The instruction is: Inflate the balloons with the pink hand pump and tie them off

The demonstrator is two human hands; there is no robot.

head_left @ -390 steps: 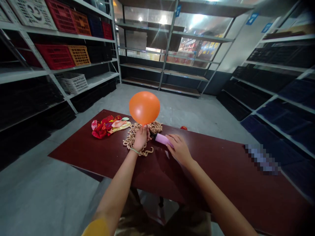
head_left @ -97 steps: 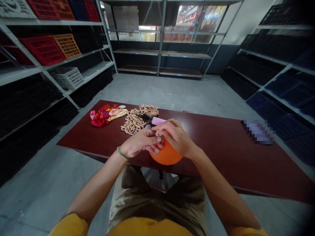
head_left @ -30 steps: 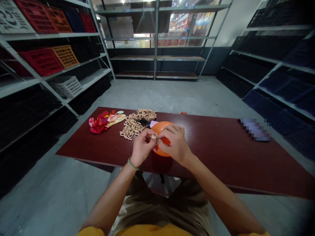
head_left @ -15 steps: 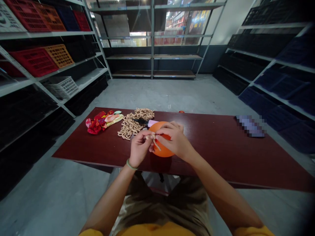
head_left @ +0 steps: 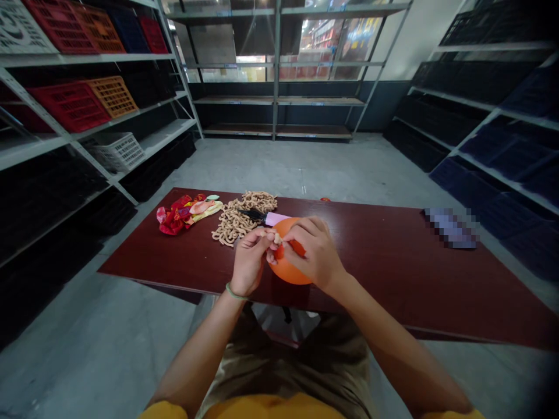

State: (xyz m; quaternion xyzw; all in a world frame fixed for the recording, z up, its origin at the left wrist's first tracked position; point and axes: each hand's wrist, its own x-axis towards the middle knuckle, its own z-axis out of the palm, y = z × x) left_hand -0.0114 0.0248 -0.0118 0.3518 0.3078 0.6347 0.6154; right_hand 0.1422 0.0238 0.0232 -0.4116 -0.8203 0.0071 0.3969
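Note:
An inflated orange balloon [head_left: 290, 270] is at the table's near edge, partly covered by my fingers. In front of it, a short knotted piece of beige cord [head_left: 278, 238] shows between my fingertips. My left hand [head_left: 250, 262] pinches this cord from the left, its other fingers curled. From the right, my right hand [head_left: 318, 253] brings thumb and forefinger together at the cord, its back arched over the balloon. Just beyond lies a pink hand pump [head_left: 276, 219] with a black nozzle, beside a heap of beige cord [head_left: 236, 221].
Crumpled red and yellow material [head_left: 179, 215] lies at the table's left. A blurred purple-grey item [head_left: 449, 228] is at its right end. Shelves with crates [head_left: 70, 107] stand left, more racks right, and a metal rack [head_left: 276, 105] behind.
The cord's loose end that hung down over the balloon no longer shows, and the cord is bunched at my fingertips. My right fingers have shifted slightly. The whole view has moved a little.

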